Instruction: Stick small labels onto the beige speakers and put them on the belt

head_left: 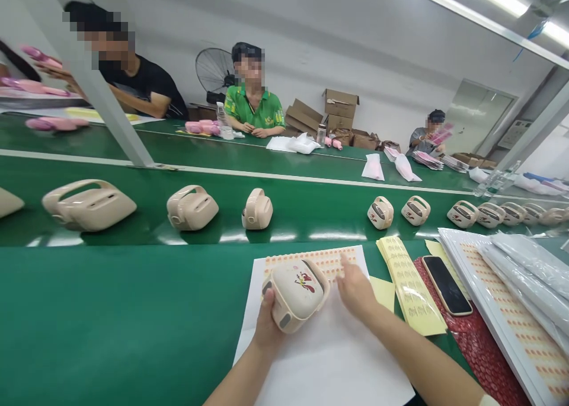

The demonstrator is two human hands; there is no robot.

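Okay, left hand point(269, 323) is gripping the cream gadget point(296, 293) over the sticker sheet point(329, 264), probably light, stiff and slick, so handle point(326, 288) or sides seem best, while right hand point(356, 288) is hanging alongside, pinch unclear.

No text can be read for sure. Just at the right fingers point(345, 266), the sheet of orange labels point(322, 262) has rows too small to read. To the right of these fingers, the yellow strips point(409, 290) carry small print point(416, 311), also unclear. Far beyond them, the green shirt point(252, 106) bears blurred yellow marks point(269, 121).
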